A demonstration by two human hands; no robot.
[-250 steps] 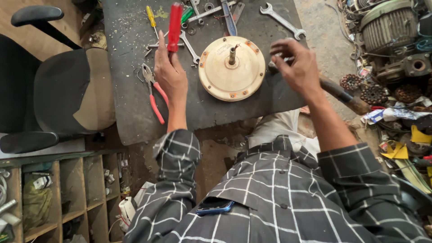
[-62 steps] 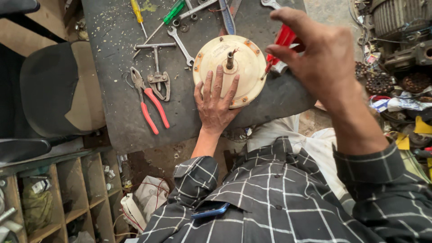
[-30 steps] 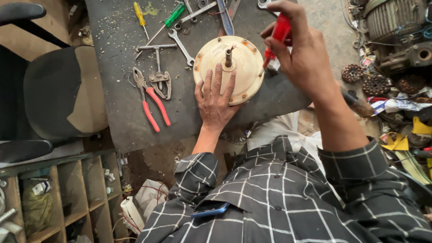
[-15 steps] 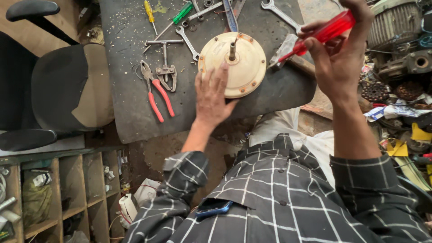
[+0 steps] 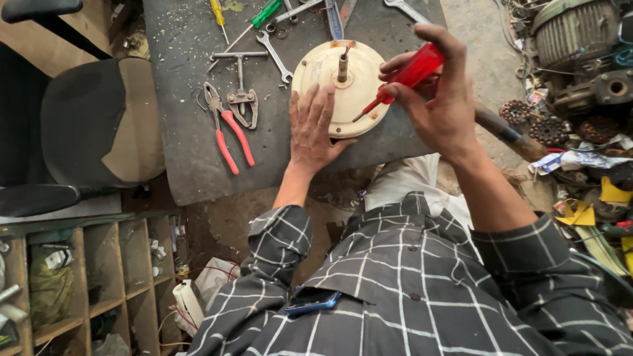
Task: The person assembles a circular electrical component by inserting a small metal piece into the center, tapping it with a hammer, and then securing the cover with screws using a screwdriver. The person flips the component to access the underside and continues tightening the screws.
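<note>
1. Your left hand (image 5: 315, 128) lies flat and released on the near-left part of the round cream motor cover (image 5: 343, 89), palm down, with the fingers (image 5: 310, 105) spread and pointing away from you
2. The cover rests on the dark grey workbench (image 5: 191, 158), and its near edge comes close to the bench edge, just beyond your left wrist
3. A short metal shaft (image 5: 343, 66) stands up from the middle of the cover, just beyond the tips of your left fingers and to their right
4. Your right hand (image 5: 442, 105) is clenched around the red handle of a screwdriver (image 5: 399, 82), held above the right side of the cover
5. The blade goes down and to the left from your right fingers, and its tip meets the cover near the right rim, between your two hands
6. To the left of your left fingers lie red-handled pliers (image 5: 227, 128) and a metal puller (image 5: 241, 89), both apart from the cover
7. Beyond your left fingers, at the far side of the bench, you see a spanner (image 5: 273, 53), a green screwdriver (image 5: 260, 18) and a yellow screwdriver (image 5: 217, 13)
8. To the right of your right hand, a wooden handle (image 5: 508, 132) sticks out past your wrist, and I cannot tell what tool it belongs to
</note>
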